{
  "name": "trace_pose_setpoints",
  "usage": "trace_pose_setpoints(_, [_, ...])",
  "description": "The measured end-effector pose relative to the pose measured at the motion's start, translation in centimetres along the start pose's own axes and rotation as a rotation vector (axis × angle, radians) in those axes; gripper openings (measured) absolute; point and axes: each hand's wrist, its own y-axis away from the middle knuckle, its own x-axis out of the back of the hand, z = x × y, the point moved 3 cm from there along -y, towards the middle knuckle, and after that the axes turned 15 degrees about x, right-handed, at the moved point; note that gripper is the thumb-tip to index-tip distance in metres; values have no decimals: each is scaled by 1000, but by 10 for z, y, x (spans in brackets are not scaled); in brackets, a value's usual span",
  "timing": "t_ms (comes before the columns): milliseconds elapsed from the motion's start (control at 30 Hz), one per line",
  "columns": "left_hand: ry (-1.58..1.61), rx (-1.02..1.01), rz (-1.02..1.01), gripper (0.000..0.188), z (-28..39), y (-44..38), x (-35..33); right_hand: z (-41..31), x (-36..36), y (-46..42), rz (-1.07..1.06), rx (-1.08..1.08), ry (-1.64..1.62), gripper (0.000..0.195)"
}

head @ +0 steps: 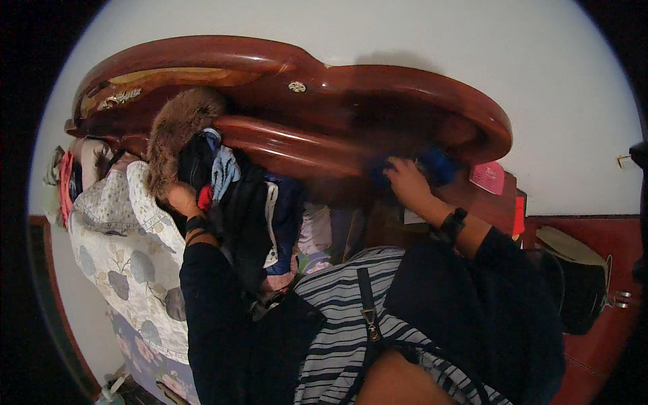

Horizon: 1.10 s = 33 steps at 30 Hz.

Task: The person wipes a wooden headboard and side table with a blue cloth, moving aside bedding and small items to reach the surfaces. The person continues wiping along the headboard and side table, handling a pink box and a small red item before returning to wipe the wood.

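A blue cloth [439, 164], blurred, lies under and beside my right hand [409, 183], against the lower right part of a glossy wooden headboard [283, 139]. My right fingers are bent over it. On the left, my left hand [182, 199] rests at the lower end of a brown fur trim [185, 119], beside a dark jacket [195, 162]. Its fingertips are hidden in the clothes, so its grip is unclear. Next to the jacket hang a light blue garment [225, 172], a black garment [243, 217] and a navy garment [287, 223].
A quilt with a leaf pattern [134, 273] drapes at the left, with more folded clothes [91, 162] behind it. A pink card with writing [487, 177] stands on a wooden bedside surface [473, 210] at the right. Beyond is a black bag [582, 288] by a red cabinet [625, 263].
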Motion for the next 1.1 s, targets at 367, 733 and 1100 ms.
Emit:
trace_pose_setpoints(367, [12,-29,-38,25,15,-1,-5,108,-53,-69,-306,-213,-5,28])
trace_pose_setpoints(733, [-50,21,-61,25,-9,-1,-1,59,2,-109,422,-482,-242,30])
trace_pose_setpoints(1100, [-147,75,-188,21,-25,-13,-29,82,-27,-99,197,-332,-200,33])
